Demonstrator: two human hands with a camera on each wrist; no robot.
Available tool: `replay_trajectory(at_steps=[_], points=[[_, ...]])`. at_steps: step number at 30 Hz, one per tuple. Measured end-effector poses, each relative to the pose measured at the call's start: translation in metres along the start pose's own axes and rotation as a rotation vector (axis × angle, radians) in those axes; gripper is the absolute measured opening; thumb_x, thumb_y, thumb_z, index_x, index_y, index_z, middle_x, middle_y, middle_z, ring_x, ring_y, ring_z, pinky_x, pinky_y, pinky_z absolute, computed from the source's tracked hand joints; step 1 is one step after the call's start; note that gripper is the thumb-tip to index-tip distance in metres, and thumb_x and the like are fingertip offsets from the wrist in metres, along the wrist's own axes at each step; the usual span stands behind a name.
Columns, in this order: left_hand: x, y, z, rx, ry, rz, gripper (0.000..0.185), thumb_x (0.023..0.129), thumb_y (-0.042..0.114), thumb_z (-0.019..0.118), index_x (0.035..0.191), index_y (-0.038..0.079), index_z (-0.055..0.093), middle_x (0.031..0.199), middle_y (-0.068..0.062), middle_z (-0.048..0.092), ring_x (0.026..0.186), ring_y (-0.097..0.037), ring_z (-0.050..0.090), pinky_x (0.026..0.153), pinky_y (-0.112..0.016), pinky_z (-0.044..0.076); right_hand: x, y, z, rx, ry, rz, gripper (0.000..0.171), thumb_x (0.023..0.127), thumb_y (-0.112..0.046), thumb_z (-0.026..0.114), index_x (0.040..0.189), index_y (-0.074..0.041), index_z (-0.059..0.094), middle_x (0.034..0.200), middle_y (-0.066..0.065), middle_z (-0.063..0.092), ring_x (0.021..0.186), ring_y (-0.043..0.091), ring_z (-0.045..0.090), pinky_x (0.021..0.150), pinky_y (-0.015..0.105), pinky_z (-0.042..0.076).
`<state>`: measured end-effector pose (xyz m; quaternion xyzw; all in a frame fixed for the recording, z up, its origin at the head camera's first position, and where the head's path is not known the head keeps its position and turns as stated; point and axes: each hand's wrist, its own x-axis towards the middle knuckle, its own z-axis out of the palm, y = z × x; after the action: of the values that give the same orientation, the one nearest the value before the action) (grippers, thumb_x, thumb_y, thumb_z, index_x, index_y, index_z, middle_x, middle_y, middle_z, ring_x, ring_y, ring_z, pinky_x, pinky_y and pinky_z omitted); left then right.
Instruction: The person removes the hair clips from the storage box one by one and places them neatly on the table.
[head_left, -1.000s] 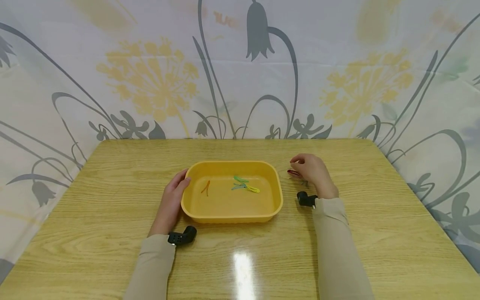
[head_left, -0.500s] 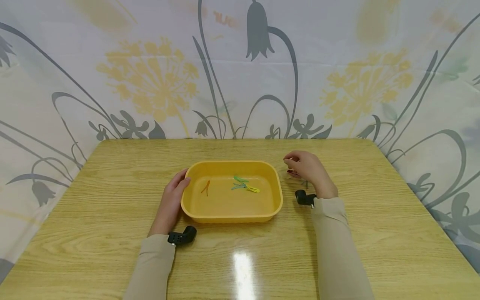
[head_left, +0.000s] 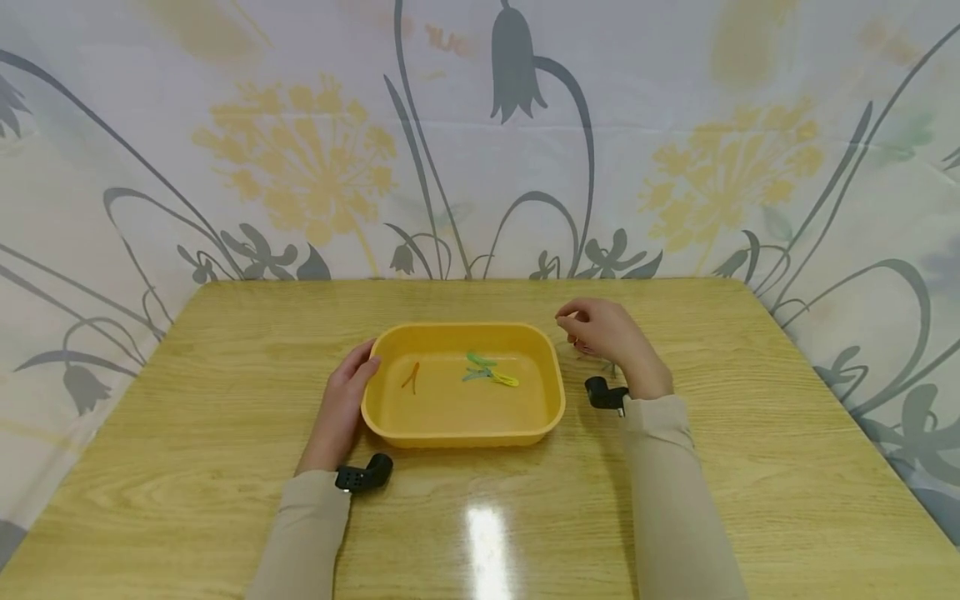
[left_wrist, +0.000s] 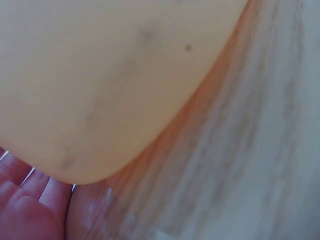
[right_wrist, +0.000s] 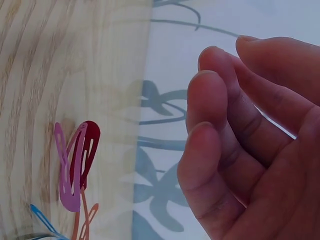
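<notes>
A yellow tray point(head_left: 462, 437) sits mid-table with an orange hair clip point(head_left: 411, 377), a green one point(head_left: 480, 359) and a yellow one point(head_left: 505, 379) inside. My left hand point(head_left: 341, 400) rests flat against the tray's left wall point(left_wrist: 100, 75), thumb at the rim. My right hand point(head_left: 603, 333) hovers just right of the tray's far corner with curled fingers point(right_wrist: 215, 130). A small red bit shows under them; whether it is pinched I cannot tell. Below that hand, a red clip point(right_wrist: 89, 150), a purple clip point(right_wrist: 67, 175), an orange one point(right_wrist: 82, 220) and a blue one point(right_wrist: 42, 217) lie on the table.
The wooden table point(head_left: 225, 350) is backed on three sides by a flowered curtain point(head_left: 480, 150). A black camera sits on each wrist, left point(head_left: 365, 473) and right point(head_left: 603, 393). A lamp glare lies near the front edge point(head_left: 487, 542).
My right hand has risen from the loose clips and drifted left toward the tray's far right corner. The left hand and tray have not moved.
</notes>
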<state>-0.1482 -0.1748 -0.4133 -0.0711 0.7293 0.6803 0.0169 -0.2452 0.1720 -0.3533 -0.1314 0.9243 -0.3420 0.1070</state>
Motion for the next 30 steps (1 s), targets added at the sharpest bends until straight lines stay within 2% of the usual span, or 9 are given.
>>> replay_trajectory(at_steps=[4,11,17,24,30], points=[[-0.001,0.0,0.0,-0.003,0.0,-0.005,0.048,0.097,0.039,0.043,0.14,0.02,0.038,0.144,0.003,0.036,0.128,-0.013,0.038,0.106,-0.035,0.032,-0.001,-0.004,0.0,-0.005,-0.016,-0.004,0.029,0.095,-0.027,0.049,0.116,-0.009,0.058,0.087,0.017,0.061,0.075,0.03,0.057,0.068,0.036,0.053],[0.0,0.0,0.0,-0.004,-0.005,0.002,0.047,0.097,0.039,0.042,0.14,0.02,0.039,0.144,0.003,0.036,0.127,-0.014,0.039,0.105,-0.036,0.033,-0.004,-0.012,-0.003,-0.061,-0.014,-0.025,0.03,0.095,-0.032,0.049,0.117,-0.013,0.058,0.097,0.014,0.061,0.073,0.029,0.056,0.065,0.033,0.051],[-0.001,-0.001,0.0,0.006,0.0,0.0,0.048,0.097,0.04,0.042,0.14,0.02,0.038,0.144,0.003,0.036,0.127,-0.015,0.04,0.104,-0.036,0.034,-0.007,-0.02,-0.005,-0.078,-0.051,-0.038,0.031,0.095,-0.031,0.049,0.12,-0.013,0.057,0.101,0.013,0.062,0.08,0.028,0.059,0.066,0.031,0.051],[0.001,-0.002,0.001,0.006,0.007,0.012,0.046,0.097,0.036,0.042,0.14,0.019,0.04,0.143,0.002,0.038,0.127,-0.015,0.039,0.106,-0.035,0.032,-0.015,-0.033,-0.005,-0.133,-0.092,-0.084,0.036,0.095,-0.031,0.05,0.124,-0.011,0.055,0.101,0.009,0.064,0.078,0.02,0.061,0.067,0.031,0.051],[0.001,-0.001,0.001,-0.008,-0.003,0.006,0.046,0.097,0.037,0.042,0.139,0.02,0.039,0.143,0.002,0.037,0.127,-0.015,0.04,0.106,-0.036,0.032,-0.02,-0.046,-0.005,-0.175,-0.114,-0.094,0.038,0.094,-0.031,0.051,0.126,-0.011,0.054,0.102,0.006,0.064,0.08,0.018,0.06,0.069,0.032,0.05]])
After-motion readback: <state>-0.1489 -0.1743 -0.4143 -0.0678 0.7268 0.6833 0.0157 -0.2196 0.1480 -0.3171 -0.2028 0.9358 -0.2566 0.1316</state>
